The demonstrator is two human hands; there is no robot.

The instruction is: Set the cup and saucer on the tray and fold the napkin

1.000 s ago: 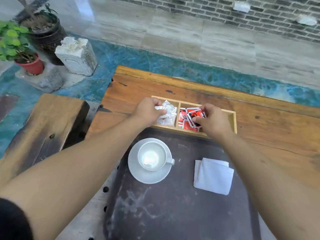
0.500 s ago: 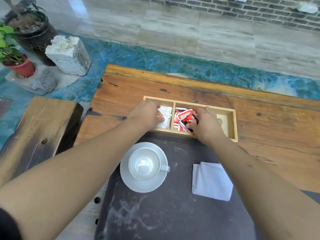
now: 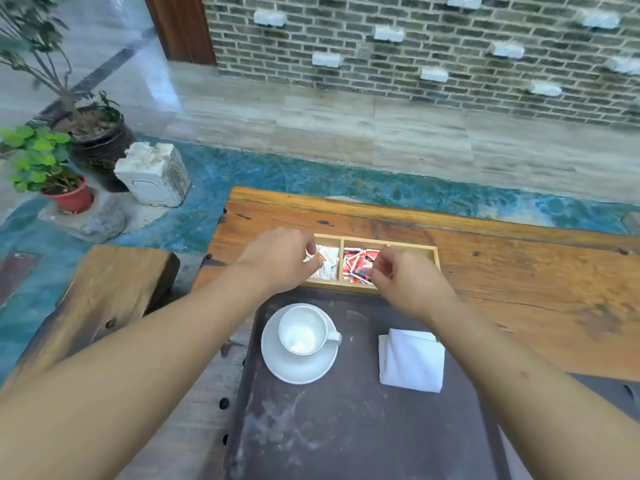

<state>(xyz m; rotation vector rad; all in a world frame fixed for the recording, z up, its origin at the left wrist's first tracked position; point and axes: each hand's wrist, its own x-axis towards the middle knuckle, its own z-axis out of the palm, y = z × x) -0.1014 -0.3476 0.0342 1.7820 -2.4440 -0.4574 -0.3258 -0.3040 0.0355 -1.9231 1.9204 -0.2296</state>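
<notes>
A white cup (image 3: 303, 329) stands upright on a white saucer (image 3: 299, 370) at the left of the dark tray (image 3: 346, 427). A folded white napkin (image 3: 411, 360) lies on the tray to the right of them. Beyond the tray, my left hand (image 3: 280, 259) is over the left compartment of a wooden sachet box (image 3: 431, 252), fingers pinched on a white sachet with an orange mark (image 3: 320, 256). My right hand (image 3: 408, 282) is over the middle compartment, fingers pinched on a red sachet (image 3: 362, 271).
The box and tray rest on a wooden table (image 3: 519, 271). A wooden bench (image 3: 104, 299) stands to the left. Potted plants (image 3: 52, 168) and a stone block (image 3: 154, 173) sit on the floor at far left; a brick wall (image 3: 415, 46) is behind.
The camera has tilted up, showing the wall. Both hands stay at the sachet box; each has lifted slightly with a sachet pinched in its fingers.
</notes>
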